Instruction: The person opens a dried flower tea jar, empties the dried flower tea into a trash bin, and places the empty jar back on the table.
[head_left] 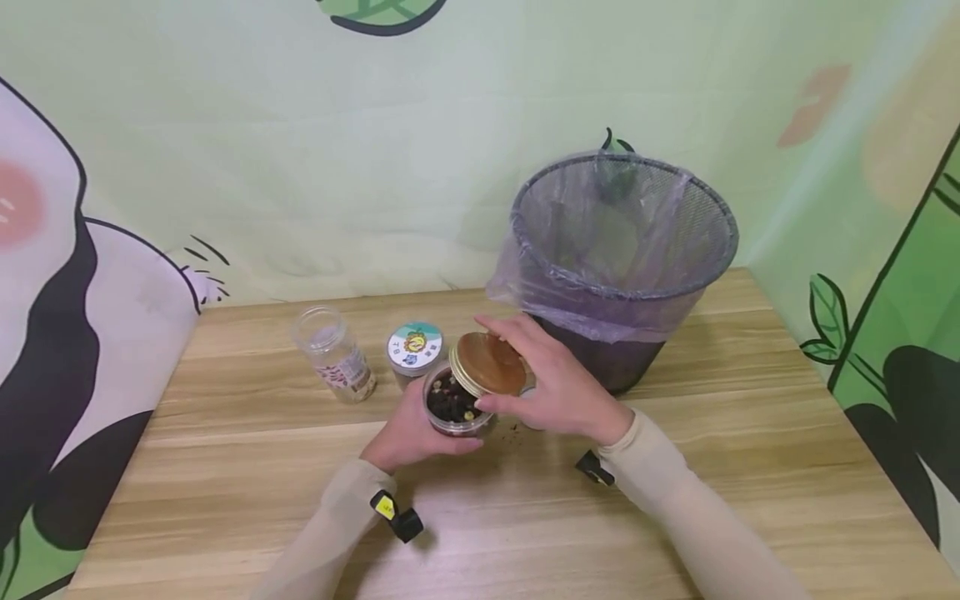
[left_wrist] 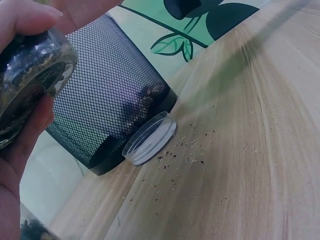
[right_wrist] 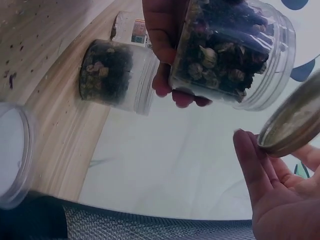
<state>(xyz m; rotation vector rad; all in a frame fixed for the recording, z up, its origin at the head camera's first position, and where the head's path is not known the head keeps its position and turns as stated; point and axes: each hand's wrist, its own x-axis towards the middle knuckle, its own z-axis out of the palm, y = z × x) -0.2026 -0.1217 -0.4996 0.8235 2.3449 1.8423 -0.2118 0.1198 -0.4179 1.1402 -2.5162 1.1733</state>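
My left hand (head_left: 408,433) grips a clear jar (right_wrist: 227,55) packed with dark dried bits and small pale buds, its mouth uncovered. Between the fingertips and thumb of my right hand (head_left: 562,383) is a round lid (head_left: 491,364), brown on top with a gold rim. It is tilted over the right side of the jar's mouth, apart from the jar in the right wrist view. Beyond the left hand stands a second filled jar (right_wrist: 110,75) with a colourful printed top (head_left: 415,345).
A taller clear jar (head_left: 337,358) with a printed label stands uncovered at the left. A mesh bin (head_left: 622,350) lined with a thin bag stands at the back right. By its base lies a shallow clear lid (left_wrist: 150,139), with dark crumbs (left_wrist: 172,160) scattered nearby.
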